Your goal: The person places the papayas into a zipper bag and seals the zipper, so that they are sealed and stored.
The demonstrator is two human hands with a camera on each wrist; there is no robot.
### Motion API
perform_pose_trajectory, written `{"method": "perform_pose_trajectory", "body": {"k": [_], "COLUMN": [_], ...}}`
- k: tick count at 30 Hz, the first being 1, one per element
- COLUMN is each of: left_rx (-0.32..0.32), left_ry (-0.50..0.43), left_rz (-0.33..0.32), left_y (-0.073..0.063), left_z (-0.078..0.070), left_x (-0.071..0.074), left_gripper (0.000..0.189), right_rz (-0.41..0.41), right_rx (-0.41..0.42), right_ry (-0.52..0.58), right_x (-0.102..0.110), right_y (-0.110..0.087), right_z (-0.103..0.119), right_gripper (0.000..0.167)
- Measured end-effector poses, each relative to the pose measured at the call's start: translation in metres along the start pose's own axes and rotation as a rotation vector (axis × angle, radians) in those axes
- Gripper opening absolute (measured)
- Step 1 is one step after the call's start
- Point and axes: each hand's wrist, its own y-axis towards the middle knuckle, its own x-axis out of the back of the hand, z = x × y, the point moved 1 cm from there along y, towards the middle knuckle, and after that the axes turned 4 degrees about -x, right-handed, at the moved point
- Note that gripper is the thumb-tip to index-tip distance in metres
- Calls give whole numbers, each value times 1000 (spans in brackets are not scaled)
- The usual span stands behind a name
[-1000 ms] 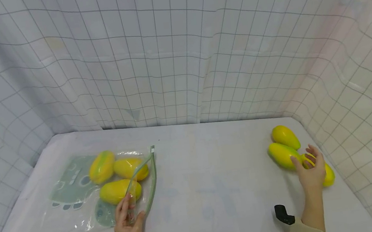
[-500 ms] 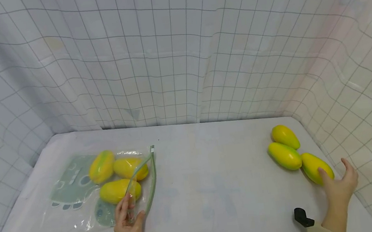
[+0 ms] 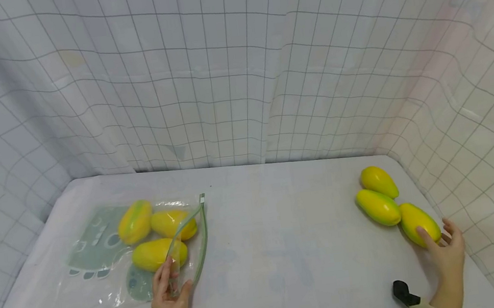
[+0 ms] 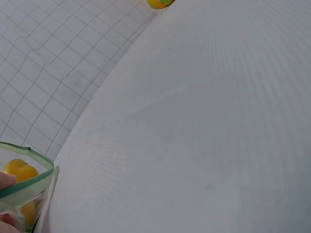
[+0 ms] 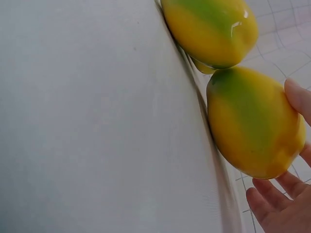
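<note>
A clear zip bag with a green cartoon print lies on the left, holding three yellow mangoes. My left hand grips the near edge of its mouth, fingers behind the plastic and thumb by the green zip strip. In the left wrist view the green-edged opening shows at the lower left. Over on the right, my right hand has its thumb and fingers around the near end of a yellow-green mango. The right wrist view shows the thumb on that mango's side and the fingers curved at its end.
Two more mangoes, a middle one and a far one, lie beyond the one at my right hand. A black wrist strap piece sits by the right sleeve. Grid-patterned curtains enclose the white table.
My right hand has moved right and toward me from above the mangoes, then closed in around the nearest one. The left hand and bag have stayed put.
</note>
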Motion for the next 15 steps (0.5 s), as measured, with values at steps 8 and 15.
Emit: {"method": "perform_pose_trajectory", "body": {"k": [8, 15], "left_rx": [5, 4], "left_ry": [8, -5], "left_rz": [4, 5], "left_y": [0, 0], "left_z": [-11, -1], "left_x": [1, 0], "left_gripper": [63, 63], "right_rz": [3, -15], "right_rx": [-80, -100], "right_ry": [-63, -28], "right_x": [-2, -1], "right_y": [-2, -1], "right_z": [-2, -6], "right_gripper": [75, 72]}}
